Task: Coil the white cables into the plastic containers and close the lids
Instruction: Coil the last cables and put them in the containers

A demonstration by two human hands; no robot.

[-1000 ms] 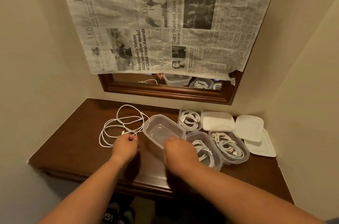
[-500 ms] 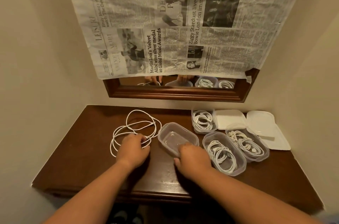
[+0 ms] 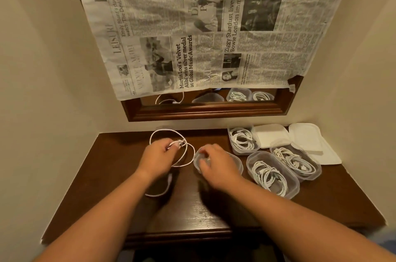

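Observation:
My left hand (image 3: 159, 157) grips a loose white cable (image 3: 188, 159) lifted off the dark wooden table (image 3: 115, 176); loops stand above the hand and one trails below the wrist. Beside it my right hand (image 3: 216, 162) rests over an empty clear plastic container (image 3: 236, 165), fingers curled at its left rim. To the right stand three open clear containers with coiled white cables inside: one at the back (image 3: 243, 140), one in front (image 3: 271, 174), one to the right (image 3: 295, 162).
White lids (image 3: 272, 135) (image 3: 306, 136) lie at the back right against the wall. A wood-framed mirror (image 3: 203, 109) hangs behind the table, mostly covered by a newspaper (image 3: 203, 25). Walls close in on both sides. The table's front edge is near my forearms.
My left hand has gathered the cable off the table and raised it, pulling the loops tighter. My right hand has moved up over the empty container.

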